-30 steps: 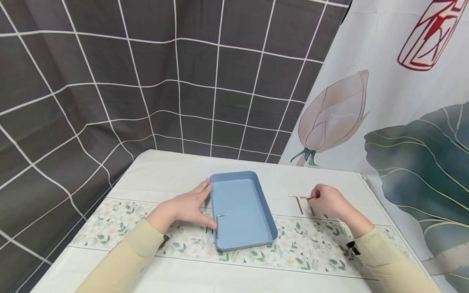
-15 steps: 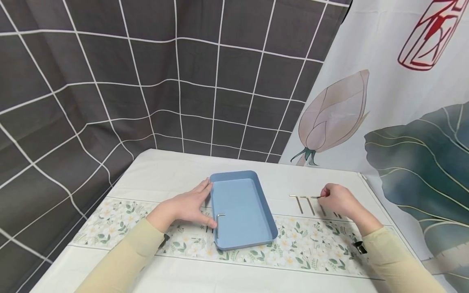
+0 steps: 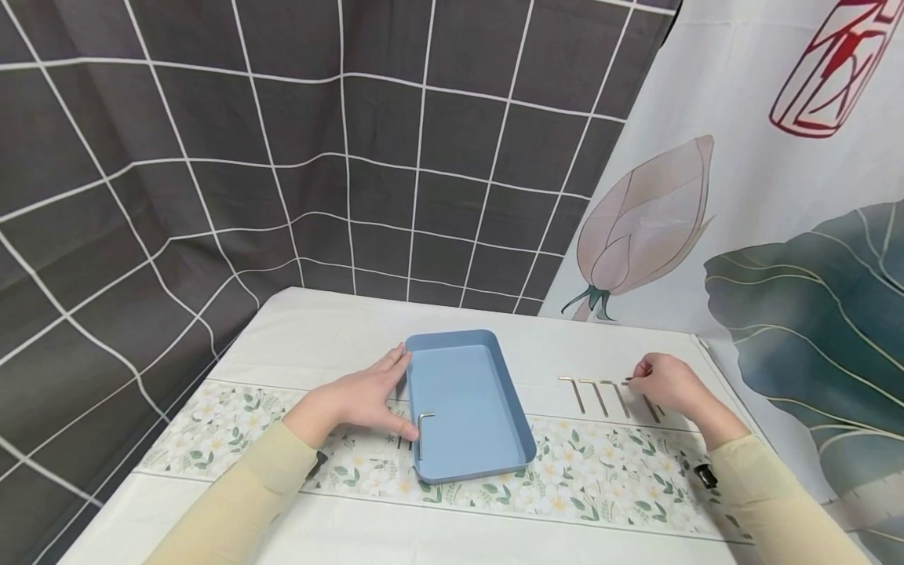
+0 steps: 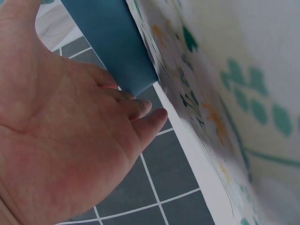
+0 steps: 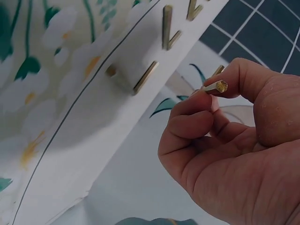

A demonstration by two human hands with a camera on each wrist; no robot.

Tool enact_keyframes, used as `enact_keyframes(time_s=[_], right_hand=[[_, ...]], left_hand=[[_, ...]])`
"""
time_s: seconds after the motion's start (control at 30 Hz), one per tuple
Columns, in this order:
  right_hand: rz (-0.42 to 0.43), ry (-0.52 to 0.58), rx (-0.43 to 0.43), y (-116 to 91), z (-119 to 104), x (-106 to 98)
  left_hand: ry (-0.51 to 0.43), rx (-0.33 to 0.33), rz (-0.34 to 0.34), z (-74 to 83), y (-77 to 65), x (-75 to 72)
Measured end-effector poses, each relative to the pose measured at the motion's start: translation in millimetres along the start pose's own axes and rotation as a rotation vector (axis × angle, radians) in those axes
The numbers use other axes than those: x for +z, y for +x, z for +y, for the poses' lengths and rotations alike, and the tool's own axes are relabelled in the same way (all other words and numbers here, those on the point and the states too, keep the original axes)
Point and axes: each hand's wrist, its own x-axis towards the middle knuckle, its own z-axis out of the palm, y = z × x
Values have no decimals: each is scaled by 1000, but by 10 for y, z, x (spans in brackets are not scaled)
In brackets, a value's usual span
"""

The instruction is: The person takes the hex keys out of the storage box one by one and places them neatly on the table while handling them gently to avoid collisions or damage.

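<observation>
My left hand (image 3: 367,396) rests against the left wall of a shallow blue tray (image 3: 469,477), thumb and fingers spread along its side. In the left wrist view the fingers (image 4: 140,108) reach the tray's outer wall (image 4: 115,42). One silver hex key (image 3: 421,438) lies inside the tray at the left. Over on the right, my right hand (image 3: 667,383) pinches a hex key (image 5: 216,87) between thumb and index finger, its hexagonal end facing the right wrist camera. Left of that hand, several brass-coloured hex keys (image 3: 599,399) lie in a row; another is partly under the hand.
A white tablecloth (image 3: 339,314) with a floral band (image 3: 565,486) covers the table. A dark grid curtain (image 3: 381,196) stands behind it, and a white curtain with a printed flower bud (image 3: 646,212) hangs at the right.
My right hand has moved rightward along the row of hex keys, uncovering more of them to its left. The left hand and tray stay put.
</observation>
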Motion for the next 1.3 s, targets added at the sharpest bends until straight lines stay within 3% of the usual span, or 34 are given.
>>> enact_keyframes(time_s=[0.77, 1.3], right_hand=[[-21, 29, 113, 96, 506, -54], [-36, 23, 143, 120, 662, -16]], left_hand=[[-8, 0, 7, 17, -16, 0], [-2, 9, 14, -25, 7, 26]])
